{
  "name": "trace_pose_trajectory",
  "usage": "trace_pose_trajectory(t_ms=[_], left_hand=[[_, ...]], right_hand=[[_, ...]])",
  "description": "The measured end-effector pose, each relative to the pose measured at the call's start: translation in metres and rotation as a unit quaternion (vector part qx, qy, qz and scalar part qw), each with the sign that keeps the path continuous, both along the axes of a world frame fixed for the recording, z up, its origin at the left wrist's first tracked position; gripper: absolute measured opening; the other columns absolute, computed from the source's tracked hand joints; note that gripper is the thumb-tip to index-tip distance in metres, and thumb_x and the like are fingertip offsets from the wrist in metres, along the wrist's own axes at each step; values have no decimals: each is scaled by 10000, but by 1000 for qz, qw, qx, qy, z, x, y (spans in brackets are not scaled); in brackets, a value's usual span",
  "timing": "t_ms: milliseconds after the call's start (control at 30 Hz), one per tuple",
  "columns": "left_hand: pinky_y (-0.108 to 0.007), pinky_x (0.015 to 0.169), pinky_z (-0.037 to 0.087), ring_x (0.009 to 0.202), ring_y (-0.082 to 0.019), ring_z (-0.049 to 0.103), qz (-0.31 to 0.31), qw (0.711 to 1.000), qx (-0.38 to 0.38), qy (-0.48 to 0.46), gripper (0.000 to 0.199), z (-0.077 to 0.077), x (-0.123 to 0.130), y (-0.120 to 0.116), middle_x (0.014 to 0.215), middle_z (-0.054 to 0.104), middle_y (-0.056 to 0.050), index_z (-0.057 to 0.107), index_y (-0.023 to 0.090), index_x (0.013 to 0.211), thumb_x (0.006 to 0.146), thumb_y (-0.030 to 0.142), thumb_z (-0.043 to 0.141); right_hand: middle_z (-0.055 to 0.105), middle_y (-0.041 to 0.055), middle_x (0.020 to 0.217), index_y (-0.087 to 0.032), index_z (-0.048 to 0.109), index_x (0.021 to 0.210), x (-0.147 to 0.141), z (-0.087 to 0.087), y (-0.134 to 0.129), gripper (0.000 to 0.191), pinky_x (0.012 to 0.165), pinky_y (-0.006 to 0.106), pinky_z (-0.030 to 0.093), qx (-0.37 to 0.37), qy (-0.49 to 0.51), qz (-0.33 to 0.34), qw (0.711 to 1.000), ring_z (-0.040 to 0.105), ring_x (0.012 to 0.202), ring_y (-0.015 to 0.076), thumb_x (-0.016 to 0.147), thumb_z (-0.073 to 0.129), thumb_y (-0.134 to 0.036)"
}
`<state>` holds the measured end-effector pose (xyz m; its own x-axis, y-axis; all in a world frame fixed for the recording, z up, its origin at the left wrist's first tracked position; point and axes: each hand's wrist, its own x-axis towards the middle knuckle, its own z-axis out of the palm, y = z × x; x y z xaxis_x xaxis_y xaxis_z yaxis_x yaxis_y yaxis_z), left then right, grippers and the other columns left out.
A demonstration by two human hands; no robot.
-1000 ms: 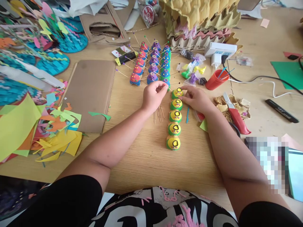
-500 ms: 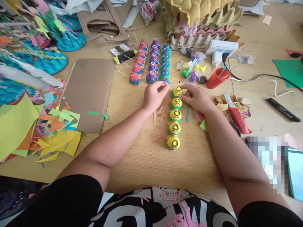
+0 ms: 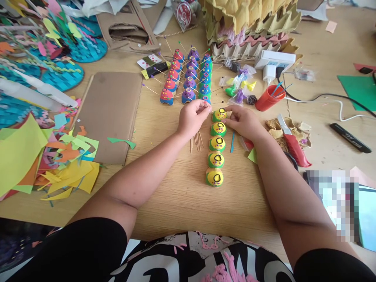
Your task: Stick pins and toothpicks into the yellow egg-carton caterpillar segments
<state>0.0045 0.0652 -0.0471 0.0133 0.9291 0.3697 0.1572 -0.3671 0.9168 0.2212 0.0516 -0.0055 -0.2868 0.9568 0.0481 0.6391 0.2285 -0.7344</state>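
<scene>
A row of yellow-and-green egg-carton cups (image 3: 217,144) with dark rings and small dots runs toward me. My right hand (image 3: 239,119) grips its far cup from the right side, thumb and finger on it. My left hand (image 3: 194,116) is pinched on a thin toothpick, its tip by the left side of that same cup. Several loose toothpicks (image 3: 196,141) lie below my left hand. Beyond my hands stand a red row (image 3: 170,84), a purple row (image 3: 189,83) and a blue-and-green row (image 3: 205,77), with pin-like sticks poking out.
A cardboard sheet (image 3: 108,113) and paper scraps (image 3: 67,156) lie at left. Stacked egg trays (image 3: 252,19) stand at the back. To the right are a red cup (image 3: 268,98), a power strip (image 3: 276,58), a red-handled knife (image 3: 295,147) and a black marker (image 3: 351,138).
</scene>
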Motion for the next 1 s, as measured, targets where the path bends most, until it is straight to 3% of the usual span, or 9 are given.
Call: trace_pose_trajectory(t_ms=[467, 1000], left_hand=[[-229, 769, 592, 780, -117, 753, 2, 1000, 8, 24, 70, 4, 1, -2, 865, 793, -15, 674, 180, 871, 935, 157, 658], [-227, 745, 552, 776, -125, 739, 20, 993, 52, 104, 78, 9, 0, -9, 896, 801, -23, 710, 180, 905, 945, 203, 648]], right_hand=[[547, -32, 669, -191, 739, 1180, 0, 1, -1, 406, 638, 314, 369, 0, -16, -15, 1000, 471, 619, 141, 838, 797, -401], [521, -44, 627, -186, 736, 1160, 0, 1, 1, 555, 609, 320, 347, -4, -13, -14, 1000, 450, 584, 135, 802, 802, -605]])
